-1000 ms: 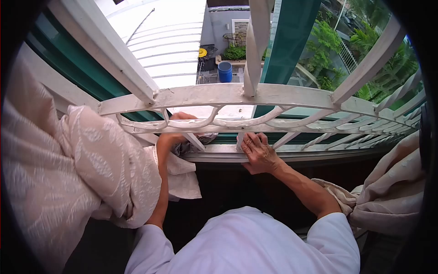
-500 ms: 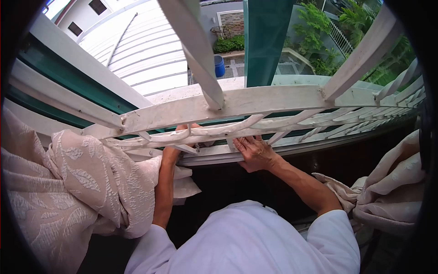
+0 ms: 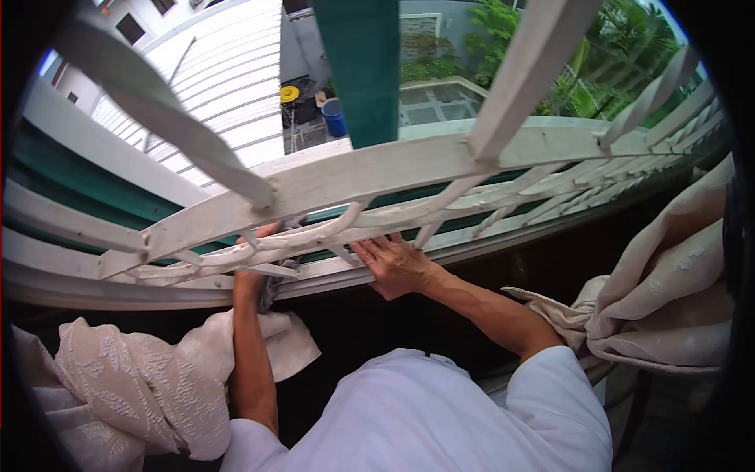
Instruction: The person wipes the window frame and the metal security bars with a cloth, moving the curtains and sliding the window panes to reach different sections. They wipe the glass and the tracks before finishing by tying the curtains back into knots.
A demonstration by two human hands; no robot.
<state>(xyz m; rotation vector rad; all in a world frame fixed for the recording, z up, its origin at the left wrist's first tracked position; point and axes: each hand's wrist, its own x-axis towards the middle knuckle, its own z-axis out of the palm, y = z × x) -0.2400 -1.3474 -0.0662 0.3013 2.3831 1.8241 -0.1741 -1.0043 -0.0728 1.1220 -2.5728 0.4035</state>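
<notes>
My left hand [image 3: 256, 250] reaches through the lower part of the white metal window grille [image 3: 377, 167]. Bars cover much of it. A crumpled grey cloth [image 3: 272, 289] shows at its fingers, which are bent against it. My right hand [image 3: 392, 266] rests at the grille's lower bars, its fingers bent around one of them; some fingertips are hidden behind the metal. Beneath both hands runs the pale window sill track [image 3: 330, 285]. A green window frame post [image 3: 362, 79] stands outside the grille.
A bunched beige patterned curtain [image 3: 149, 385] hangs beside my left forearm. Another gathered curtain [image 3: 661, 291] is at the right, close to my right elbow. Outside lie a white ribbed roof [image 3: 228, 79], a blue barrel [image 3: 333, 118] and green plants [image 3: 590, 71].
The view has turned, so the grille and both hands sit further left. More of the grey cloth shows by my left hand. My right hand keeps its place on the grille.
</notes>
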